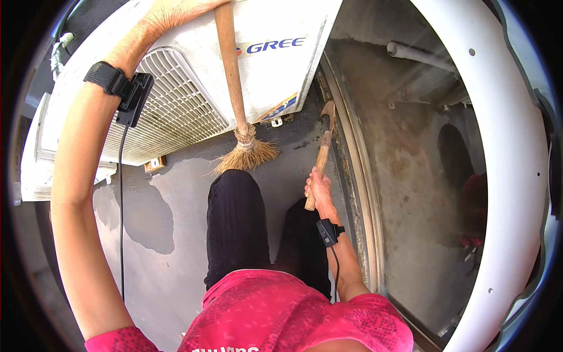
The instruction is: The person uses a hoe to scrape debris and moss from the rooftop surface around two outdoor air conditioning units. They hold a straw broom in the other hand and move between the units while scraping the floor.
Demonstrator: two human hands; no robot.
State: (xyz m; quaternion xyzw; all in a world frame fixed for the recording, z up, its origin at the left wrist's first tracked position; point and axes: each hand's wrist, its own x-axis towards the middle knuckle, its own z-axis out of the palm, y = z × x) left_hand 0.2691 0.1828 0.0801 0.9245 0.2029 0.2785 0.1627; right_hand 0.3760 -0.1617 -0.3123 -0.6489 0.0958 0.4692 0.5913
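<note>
My right hand (pixel 319 186) is closed round the wooden handle of a small sickle (pixel 322 154). Its rusty, curved blade lies against the dirty strip beside the long frame. At the top edge, my left hand (pixel 186 8) reaches over the white outdoor air-conditioner unit (pixel 275 70), close to the upper end of a broom handle. Its fingers fall outside the picture, so I cannot tell whether they grip the handle or rest on the unit. The straw broom (pixel 245 154) stands bristles down on the grey floor, its handle in front of the unit.
Along my right runs a long, worn frame (pixel 352 146) with a dark glass-like pane beyond it. A broad white curved rim (pixel 510 152) fills the far right. Damp patches (pixel 146 217) mark the grey floor. A black cable (pixel 121 217) hangs from my left wrist device.
</note>
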